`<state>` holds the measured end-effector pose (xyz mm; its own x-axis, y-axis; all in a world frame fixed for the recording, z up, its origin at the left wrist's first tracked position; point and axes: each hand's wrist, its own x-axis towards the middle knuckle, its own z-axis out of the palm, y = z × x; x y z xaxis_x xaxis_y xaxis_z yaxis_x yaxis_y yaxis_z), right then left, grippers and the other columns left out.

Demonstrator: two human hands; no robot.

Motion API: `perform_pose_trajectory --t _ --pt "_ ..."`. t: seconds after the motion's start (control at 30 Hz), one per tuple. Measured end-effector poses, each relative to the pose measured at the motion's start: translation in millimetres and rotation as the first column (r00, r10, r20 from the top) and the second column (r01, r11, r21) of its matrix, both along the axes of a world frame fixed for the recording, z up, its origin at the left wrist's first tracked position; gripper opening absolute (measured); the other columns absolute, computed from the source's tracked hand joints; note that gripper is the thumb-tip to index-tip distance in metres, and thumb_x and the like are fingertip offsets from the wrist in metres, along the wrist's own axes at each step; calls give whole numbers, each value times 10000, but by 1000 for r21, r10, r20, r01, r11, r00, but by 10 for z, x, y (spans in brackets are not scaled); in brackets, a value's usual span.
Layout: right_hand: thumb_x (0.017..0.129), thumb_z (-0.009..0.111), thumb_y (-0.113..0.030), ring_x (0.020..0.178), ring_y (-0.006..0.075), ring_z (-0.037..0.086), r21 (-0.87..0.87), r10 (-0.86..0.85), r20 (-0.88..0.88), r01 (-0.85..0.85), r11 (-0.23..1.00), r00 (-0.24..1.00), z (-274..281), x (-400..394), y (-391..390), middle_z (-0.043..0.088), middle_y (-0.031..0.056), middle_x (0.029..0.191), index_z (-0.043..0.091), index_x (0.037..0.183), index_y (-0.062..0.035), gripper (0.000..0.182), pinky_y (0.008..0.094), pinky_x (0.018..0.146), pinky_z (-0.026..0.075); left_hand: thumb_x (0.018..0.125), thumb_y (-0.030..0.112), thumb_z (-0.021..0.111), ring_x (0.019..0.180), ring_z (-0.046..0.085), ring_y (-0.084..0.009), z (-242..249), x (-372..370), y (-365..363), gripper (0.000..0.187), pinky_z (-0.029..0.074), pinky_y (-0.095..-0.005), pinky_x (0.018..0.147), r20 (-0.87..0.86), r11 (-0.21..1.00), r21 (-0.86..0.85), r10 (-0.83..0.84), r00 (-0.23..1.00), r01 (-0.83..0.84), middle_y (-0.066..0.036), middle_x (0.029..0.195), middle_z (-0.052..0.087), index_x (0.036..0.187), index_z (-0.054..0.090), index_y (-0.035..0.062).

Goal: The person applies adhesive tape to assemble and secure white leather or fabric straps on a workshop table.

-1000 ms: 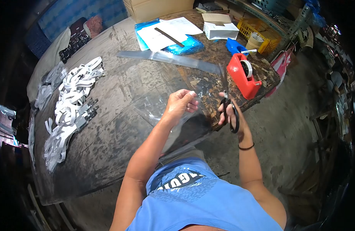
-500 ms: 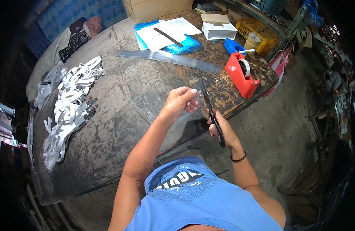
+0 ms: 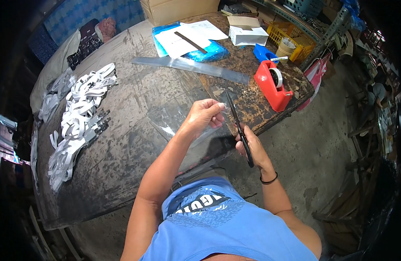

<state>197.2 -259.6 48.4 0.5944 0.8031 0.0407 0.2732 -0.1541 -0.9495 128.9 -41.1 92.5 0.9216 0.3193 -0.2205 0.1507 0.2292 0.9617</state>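
Note:
My right hand point(image 3: 251, 145) is wrapped around the handles of black scissors point(image 3: 237, 126), whose blades point away from me over the near edge of the table. Just left of the blades, my left hand point(image 3: 205, 114) pinches the corner of a clear plastic sheet point(image 3: 165, 124). That sheet spreads under my left wrist across the dark, worn tabletop point(image 3: 126, 152), creased and shiny in places. Little of the plastic shows between my fingertips and the scissor blades because it is see-through.
White straps point(image 3: 81, 113) lie piled at the left. A clear plastic strip point(image 3: 191, 68) crosses the far middle, below papers point(image 3: 178, 41) and blue plastic packs point(image 3: 211, 51). A red tape dispenser point(image 3: 273, 87) stands near the right edge, with a white box point(image 3: 248, 35) behind it. Another person point(image 3: 376, 93) is far right.
The scissors have tilted very slightly, while both hands stay almost in place. A bright glint now shows on the clear plastic beside my left wrist.

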Motion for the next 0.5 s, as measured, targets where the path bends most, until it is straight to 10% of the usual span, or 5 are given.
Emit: perform_pose_trajectory --t 0.27,0.37,0.5 --pt "807 657 -679 618 73 510 24 -8 -5 8 1000 1000 6 -55 -63 488 -12 840 412 1413 -19 929 229 515 432 939 263 637 611 614 -133 -6 -31 -39 247 496 -272 560 -20 1000 19 -11 1000 12 -65 708 652 943 659 16" --pt "841 723 -506 852 201 573 17 -25 -18 26 1000 1000 16 -17 -41 595 147 1073 444 1365 79 833 326 800 485 935 263 639 609 619 -137 18 17 -4 247 494 -271 559 -11 999 39 -19 1000 20 -68 710 654 941 656 17" --pt "842 694 -561 879 215 587 40 -22 21 21 999 1000 3 -12 -32 599 156 1074 455 1354 78 853 338 821 489 928 261 646 605 627 -144 16 18 -1 244 491 -270 554 5 999 39 -27 1000 27 -71 710 656 938 654 18"
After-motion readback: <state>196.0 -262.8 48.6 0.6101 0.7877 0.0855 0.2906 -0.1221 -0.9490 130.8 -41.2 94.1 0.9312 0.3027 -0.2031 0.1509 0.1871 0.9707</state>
